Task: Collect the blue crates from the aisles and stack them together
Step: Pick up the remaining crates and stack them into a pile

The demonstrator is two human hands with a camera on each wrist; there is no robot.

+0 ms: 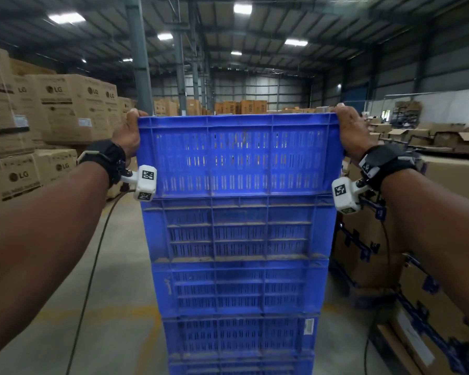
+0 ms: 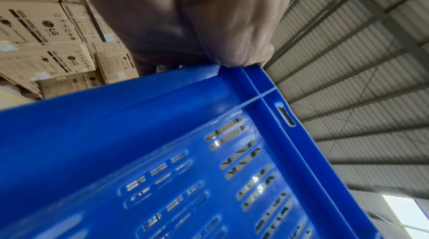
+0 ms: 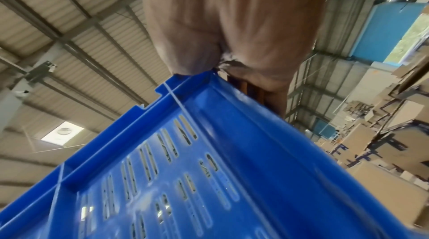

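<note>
Blue crate (image 1: 238, 155), topmost on stack of crates (image 1: 238, 280): upper corners gripped by left hand (image 1: 129, 133) and right hand (image 1: 352, 133).

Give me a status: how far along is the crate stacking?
Done: four blue crates already sit in a stack on the aisle floor. In hand: the left hand and right hand grip the upper corners of the top crate, which sits at the top of the stack; whether it is fully seated is unclear. Left: letting go. No other blue crates show among the cardboard boxes, so any remaining ones are out of view.
</note>
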